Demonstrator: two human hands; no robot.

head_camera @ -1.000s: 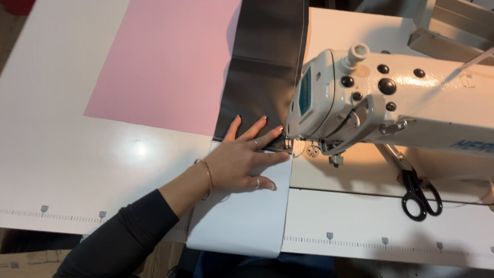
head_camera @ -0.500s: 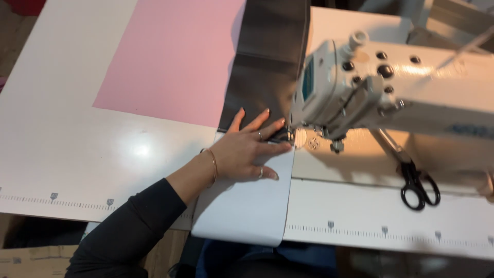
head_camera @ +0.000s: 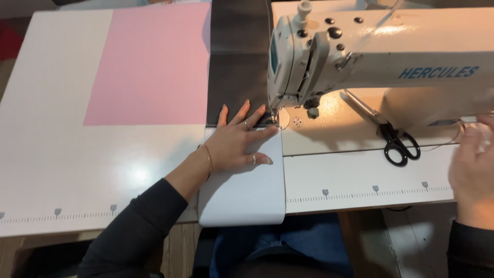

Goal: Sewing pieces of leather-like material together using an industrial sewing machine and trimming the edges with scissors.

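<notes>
The left hand (head_camera: 237, 139) lies flat, fingers spread, pinning the white strip (head_camera: 244, 190) against the dark fabric (head_camera: 236, 77) just at 9 o'clock of the needle on the sewing machine (head_camera: 360, 56) — likely keeping the edges aligned. The right hand (head_camera: 471, 170) (blurred, apparently empty) hovers near the scissors (head_camera: 393, 139) on the counter (head_camera: 67, 170).

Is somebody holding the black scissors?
No, the black scissors lie alone on the sewing table, with the right hand nearby and the left hand flat on the white strip.
</notes>
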